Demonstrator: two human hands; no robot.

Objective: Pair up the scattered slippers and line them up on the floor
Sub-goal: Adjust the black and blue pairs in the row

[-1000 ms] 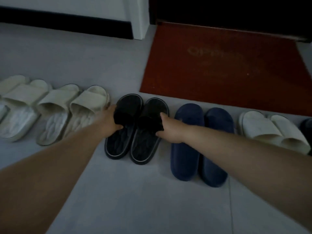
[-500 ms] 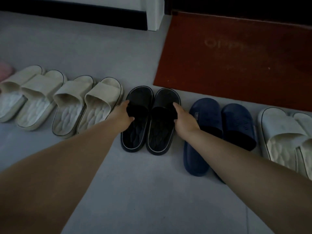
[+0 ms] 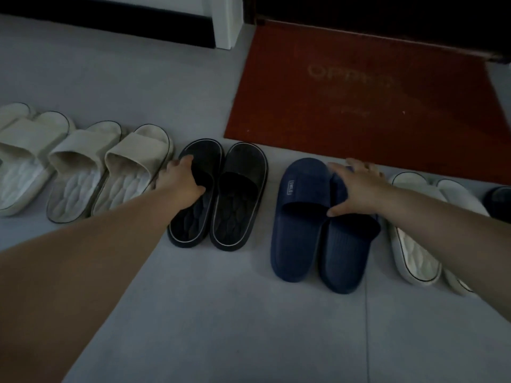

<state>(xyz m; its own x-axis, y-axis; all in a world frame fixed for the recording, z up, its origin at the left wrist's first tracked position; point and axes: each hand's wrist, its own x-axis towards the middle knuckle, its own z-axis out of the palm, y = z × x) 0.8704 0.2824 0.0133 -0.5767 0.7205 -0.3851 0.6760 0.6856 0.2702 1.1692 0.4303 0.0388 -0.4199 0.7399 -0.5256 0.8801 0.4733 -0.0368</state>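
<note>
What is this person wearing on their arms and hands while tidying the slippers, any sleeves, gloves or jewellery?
Nothing that shows. The left forearm and right forearm are bare as far as the picture reaches, with no sleeve edge in view. The left hand and right hand have no gloves, and no ring, watch or wristband is visible, though the light is dim.

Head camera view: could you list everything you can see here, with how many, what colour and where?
cream slippers: four, cream, row at far left
black slippers: two, black with pale trim, centre
navy slippers: two, navy, right of the black pair
white slippers: two, white, further right
dark slipper: one, partly seen, right edge
doormat: one, red, behind the row
floor: one, grey, under everything
left hand: one, grips one black slipper's strap
right hand: one, spread over one navy slipper
</note>
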